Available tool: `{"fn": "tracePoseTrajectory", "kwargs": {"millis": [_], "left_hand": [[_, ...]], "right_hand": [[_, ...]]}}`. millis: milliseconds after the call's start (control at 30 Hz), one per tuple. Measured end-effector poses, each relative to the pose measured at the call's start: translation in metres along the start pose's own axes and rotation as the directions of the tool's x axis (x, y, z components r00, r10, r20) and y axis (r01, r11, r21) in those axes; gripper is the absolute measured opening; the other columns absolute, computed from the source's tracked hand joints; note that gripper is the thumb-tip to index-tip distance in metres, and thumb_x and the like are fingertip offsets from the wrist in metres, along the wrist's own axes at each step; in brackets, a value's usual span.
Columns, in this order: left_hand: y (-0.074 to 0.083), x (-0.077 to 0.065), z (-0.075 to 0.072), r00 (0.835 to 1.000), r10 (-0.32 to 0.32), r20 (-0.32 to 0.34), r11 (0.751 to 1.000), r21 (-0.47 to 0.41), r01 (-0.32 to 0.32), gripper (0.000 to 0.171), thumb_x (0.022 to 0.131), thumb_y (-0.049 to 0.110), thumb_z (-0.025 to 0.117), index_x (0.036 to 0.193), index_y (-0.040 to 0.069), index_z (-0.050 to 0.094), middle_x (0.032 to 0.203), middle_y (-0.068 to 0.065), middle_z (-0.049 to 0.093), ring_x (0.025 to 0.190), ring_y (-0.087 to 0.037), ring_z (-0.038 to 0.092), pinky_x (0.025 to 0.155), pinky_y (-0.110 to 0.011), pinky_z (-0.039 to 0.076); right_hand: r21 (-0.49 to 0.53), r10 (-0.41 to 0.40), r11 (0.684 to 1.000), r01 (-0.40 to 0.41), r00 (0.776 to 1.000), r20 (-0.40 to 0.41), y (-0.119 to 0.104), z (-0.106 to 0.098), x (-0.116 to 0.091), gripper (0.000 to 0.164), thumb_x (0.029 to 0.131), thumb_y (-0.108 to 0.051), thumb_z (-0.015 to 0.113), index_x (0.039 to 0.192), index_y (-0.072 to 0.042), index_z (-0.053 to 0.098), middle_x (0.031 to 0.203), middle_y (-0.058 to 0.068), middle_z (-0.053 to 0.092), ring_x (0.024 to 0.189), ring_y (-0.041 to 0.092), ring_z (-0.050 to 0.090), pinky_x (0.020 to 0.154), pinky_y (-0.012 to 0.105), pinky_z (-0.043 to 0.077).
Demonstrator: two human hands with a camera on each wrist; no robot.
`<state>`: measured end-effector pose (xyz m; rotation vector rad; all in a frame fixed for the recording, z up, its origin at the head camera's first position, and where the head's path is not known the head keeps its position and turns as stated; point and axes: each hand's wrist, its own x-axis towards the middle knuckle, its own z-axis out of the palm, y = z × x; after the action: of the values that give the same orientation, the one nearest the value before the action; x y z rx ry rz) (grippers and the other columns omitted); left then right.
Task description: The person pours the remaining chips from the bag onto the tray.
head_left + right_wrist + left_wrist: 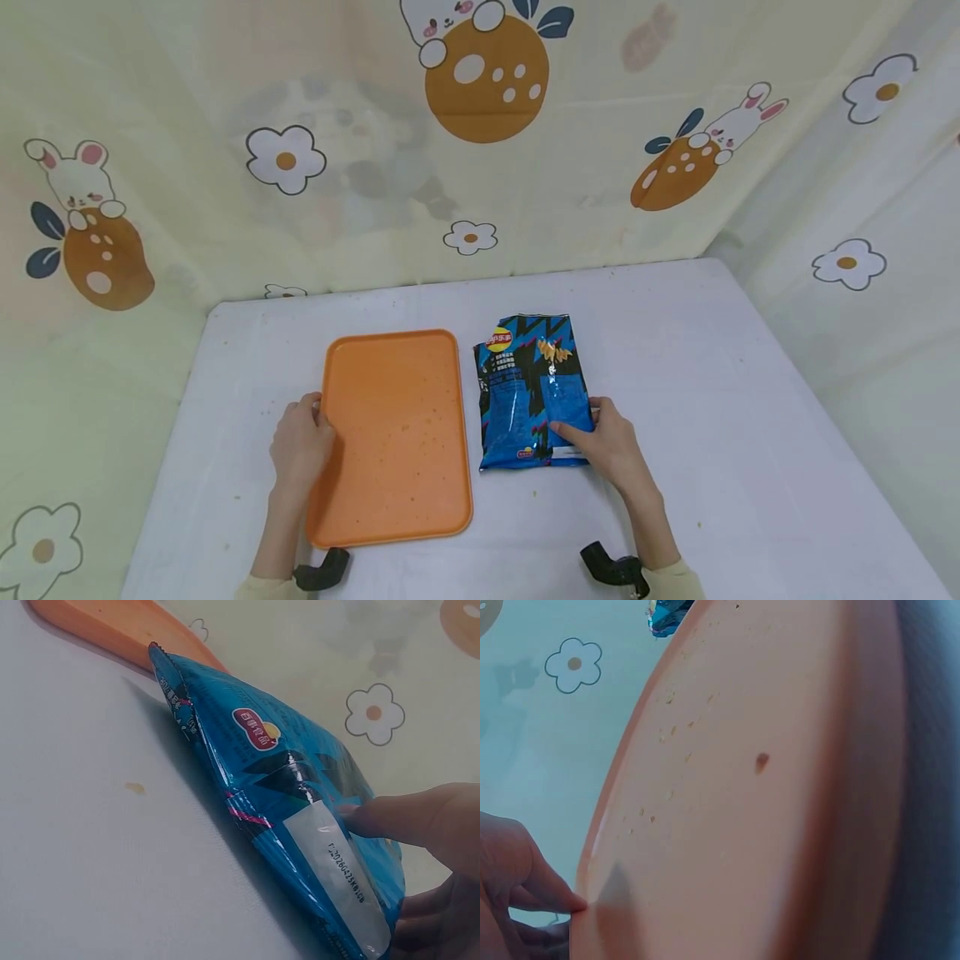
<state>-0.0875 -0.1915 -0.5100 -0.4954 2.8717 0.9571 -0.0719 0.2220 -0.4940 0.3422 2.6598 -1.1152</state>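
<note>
An orange tray [397, 433] with scattered crumbs lies on the left half of the table. My left hand [302, 442] holds its left rim; the left wrist view shows the thumb [559, 896] against the edge and the other fingers beyond it. Right of the tray is a blue and black chip bag [525, 400], printed side up. My right hand [611, 446] grips the bag's lower right side, thumb on top. In the right wrist view the bag [255, 780] looks tilted, with a white date label along its end. Whether the bag is sealed I cannot tell.
A white-covered table [750, 467] carries everything, with a few small crumbs on the cloth. Behind it hangs a patterned curtain [360, 242] with rabbits and flowers. Black wrist mounts [322, 571] show at both forearms.
</note>
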Motion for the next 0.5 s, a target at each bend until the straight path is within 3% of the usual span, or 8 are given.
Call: {"fn": "tracePoseTrajectory", "kwargs": {"millis": [267, 500], "left_hand": [[0.0009, 0.0003, 0.0001, 1.000, 0.003, 0.011, 1.000, 0.002, -0.003, 0.044, 0.102, 0.008, 0.044, 0.143, -0.005, 0.052, 0.119, -0.030, 0.059, 0.095, -0.044, 0.063, 0.076, -0.057, 0.051], [0.0022, -0.0010, -0.0002, 1.000, -0.005, 0.004, 1.000, -0.003, 0.005, 0.044, 0.102, 0.009, 0.044, 0.143, -0.006, 0.051, 0.117, -0.029, 0.059, 0.093, -0.041, 0.061, 0.077, -0.056, 0.050]], "right_hand": [[0.038, 0.008, 0.999, -0.007, 1.000, -0.014, 0.0049, 0.0024, 0.0021, 0.073, 0.093, -0.039, 0.074, 0.134, 0.014, 0.048, 0.125, 0.034, 0.061, 0.108, 0.041, 0.062, 0.096, 0.057, 0.054], [0.055, 0.003, 0.998, -0.001, 0.999, -0.037, 0.0050, 0.0044, 0.0033, 0.062, 0.094, -0.035, 0.074, 0.127, 0.011, 0.051, 0.117, 0.030, 0.063, 0.098, 0.034, 0.061, 0.088, 0.049, 0.057]]}}
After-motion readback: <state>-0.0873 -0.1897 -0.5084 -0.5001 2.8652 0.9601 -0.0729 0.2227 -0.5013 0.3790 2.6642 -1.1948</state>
